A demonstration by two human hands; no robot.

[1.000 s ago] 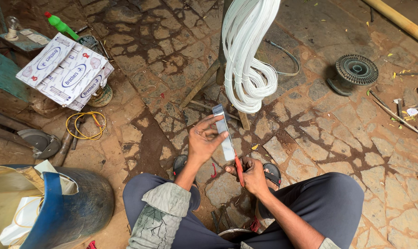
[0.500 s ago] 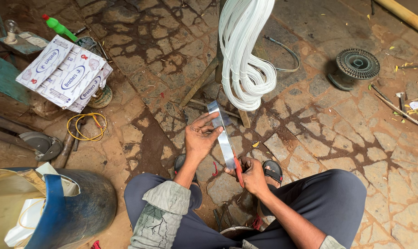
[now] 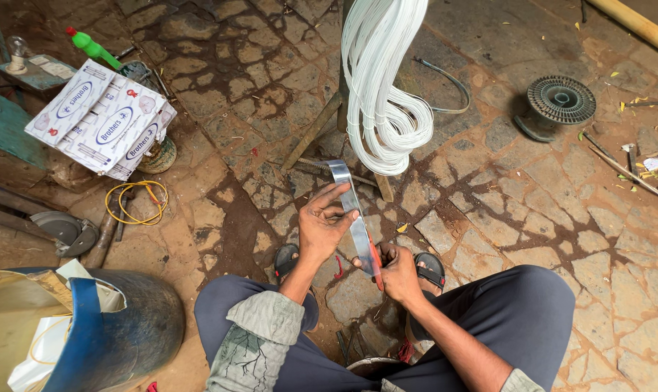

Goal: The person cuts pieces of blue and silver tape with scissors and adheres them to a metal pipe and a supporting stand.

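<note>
Left hand (image 3: 322, 225) pinches flat metal strip (image 3: 352, 210) mid-length; right hand (image 3: 398, 270) grips its lower end at 5 o'clock; looks thin, stiff, light, slick, sharp-edged; hold by flats.

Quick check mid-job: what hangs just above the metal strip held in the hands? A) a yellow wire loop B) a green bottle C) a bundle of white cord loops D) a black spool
C: the bundle of white cord loops hangs right above the metal strip that the left hand and right hand hold.

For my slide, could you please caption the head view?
Left hand and right hand hold a metal strip below hanging white cord.
</note>
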